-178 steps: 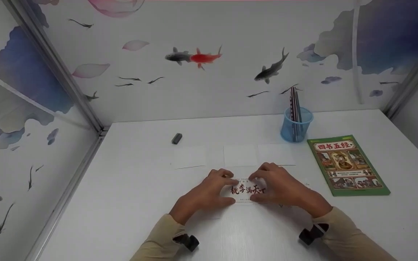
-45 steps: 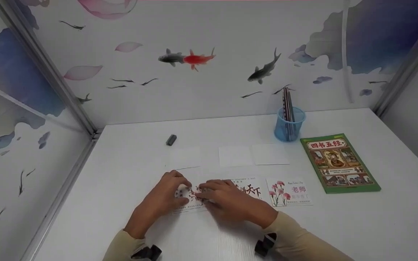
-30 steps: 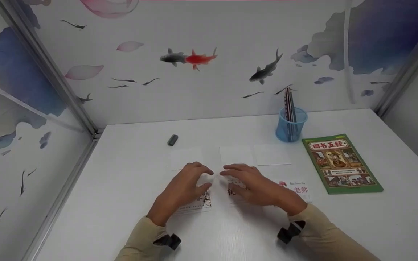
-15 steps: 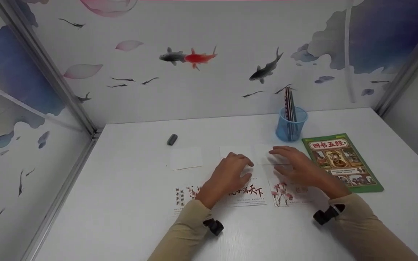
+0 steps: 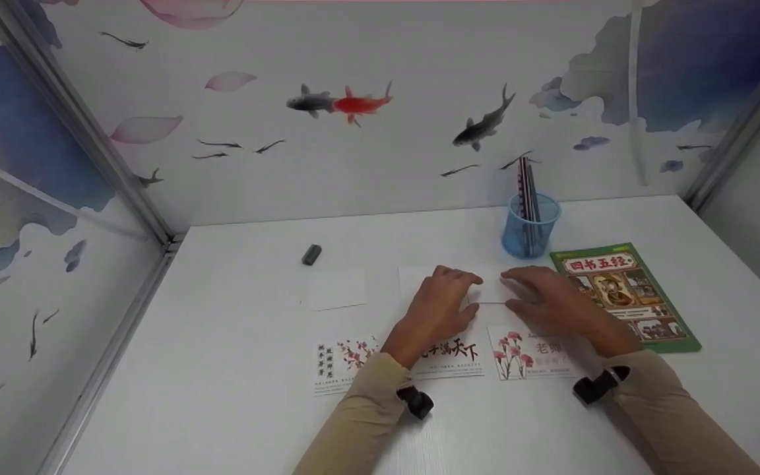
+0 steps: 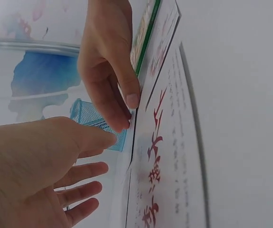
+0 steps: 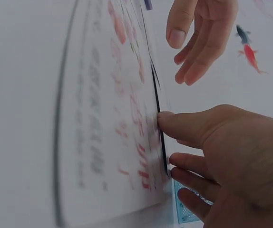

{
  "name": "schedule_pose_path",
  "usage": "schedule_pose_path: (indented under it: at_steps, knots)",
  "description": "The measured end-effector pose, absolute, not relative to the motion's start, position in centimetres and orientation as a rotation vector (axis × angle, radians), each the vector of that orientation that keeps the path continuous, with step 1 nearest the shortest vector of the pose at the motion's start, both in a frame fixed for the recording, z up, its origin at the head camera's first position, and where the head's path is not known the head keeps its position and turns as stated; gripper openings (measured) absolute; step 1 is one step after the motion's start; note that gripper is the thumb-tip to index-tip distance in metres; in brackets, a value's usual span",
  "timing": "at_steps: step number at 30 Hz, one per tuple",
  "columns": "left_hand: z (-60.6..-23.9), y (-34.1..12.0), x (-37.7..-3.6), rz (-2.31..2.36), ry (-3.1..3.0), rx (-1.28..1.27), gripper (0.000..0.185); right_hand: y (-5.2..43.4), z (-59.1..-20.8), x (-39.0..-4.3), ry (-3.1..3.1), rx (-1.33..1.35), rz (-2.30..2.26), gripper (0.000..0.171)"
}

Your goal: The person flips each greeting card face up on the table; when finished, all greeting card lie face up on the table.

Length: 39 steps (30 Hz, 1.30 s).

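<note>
A blank white card [image 5: 491,291] lies flat on the table between my two hands in the head view. My left hand [image 5: 438,310] is at its left side, fingers extended and slightly bent, thumb apart. On the other side my right hand [image 5: 555,303] covers part of the card, its thumb tip meeting a card edge in the right wrist view. Nearer me is a row of printed cards: one with red blossoms [image 5: 347,356], one with large red characters [image 5: 456,356], partly under my left hand, and one with pink carnations [image 5: 512,356], partly behind my right wrist.
Two more blank cards lie in the far row, one at left [image 5: 337,290] and one in the middle [image 5: 413,280]. A black eraser-like block [image 5: 312,254] sits behind them. A blue mesh cup [image 5: 530,227] holds pencils [image 5: 528,198]. The green book [image 5: 617,287] borders my right hand.
Both hands have left the printed cards and moved right and away from me to the rightmost blank card. The left hand has come closer to the right. The printed cards now lie in a row.
</note>
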<state>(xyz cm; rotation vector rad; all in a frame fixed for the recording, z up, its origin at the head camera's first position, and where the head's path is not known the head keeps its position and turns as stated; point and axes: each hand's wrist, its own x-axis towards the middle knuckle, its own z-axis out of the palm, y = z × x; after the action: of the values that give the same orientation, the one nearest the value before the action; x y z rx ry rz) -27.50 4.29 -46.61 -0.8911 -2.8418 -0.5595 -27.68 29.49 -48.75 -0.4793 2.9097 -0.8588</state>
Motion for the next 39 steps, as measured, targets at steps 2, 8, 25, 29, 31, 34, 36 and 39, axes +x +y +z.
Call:
schedule_pose_path:
  at_steps: [2, 8, 25, 29, 31, 34, 36, 39]
  knots:
    - [-46.8, 4.1, -27.4, -0.553, -2.848, -0.908, 0.040, 29.5, -48.7, -27.6, 2.933, -0.473, -0.825, 0.056]
    - [-47.1, 3.7, -27.4, -0.574, -2.851, -0.942, 0.038, 29.4, -48.1, -27.4, 2.939, -0.448, -0.767, 0.056]
    - [-46.9, 3.6, -27.1, -1.170, -2.831, -1.029, 0.054, 29.4, -46.7, -27.9, 3.203, -0.687, -1.021, 0.019]
    - [-46.6, 3.9, -27.0, -1.647, -2.793, -0.939, 0.066, 28.7, -46.2, -27.5, 3.206, -0.939, -1.198, 0.030]
    - [-46.4, 4.1, -26.9, -1.895, -2.714, -0.899, 0.068, 28.0, -45.9, -27.2, 3.186, -1.032, -1.255, 0.044]
    - [-46.2, 4.4, -26.8, -2.297, -2.531, -0.807, 0.071, 27.0, -45.7, -26.8, 3.186, -1.161, -1.231, 0.067]
    - [-46.2, 4.6, -26.7, -2.519, -2.383, -0.738, 0.069, 26.6, -45.7, -26.6, 3.199, -1.206, -1.164, 0.078]
    - [-46.4, 4.9, -26.6, -2.726, -2.191, -0.630, 0.056, 26.2, -45.8, -26.3, 3.161, -1.196, -1.119, 0.084]
